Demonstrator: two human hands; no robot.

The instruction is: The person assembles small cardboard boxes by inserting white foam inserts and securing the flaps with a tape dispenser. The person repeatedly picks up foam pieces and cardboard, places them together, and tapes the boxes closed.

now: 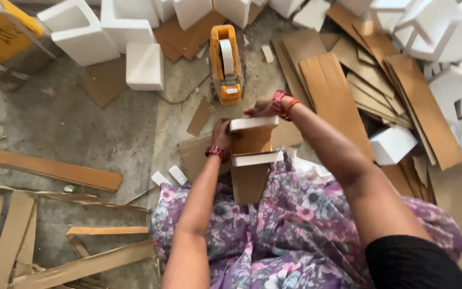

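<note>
Head view: I am watching the left hand (221,134) clasping the left side of a cardboard-and-foam assembly (252,140), fingers curled against its brown middle section. The right hand (261,107) is resting at the assembly's far top edge; its fingers are mostly hidden behind the foam, so I cannot tell whether they are gripping or only pressing. The assembly is sitting over the lap, above a floral garment (295,225), near the middle of the floor (81,134). An orange tape dispenser (226,63) is lying just beyond it. Risk, as I judge it: the two white foam slabs may be slipping off the cardboard core if side pressure eases. Count: one dispenser, two slabs on the assembly; loose foam blocks (144,66) and cardboard strips (332,96) are too many and overlapping to count.
</note>
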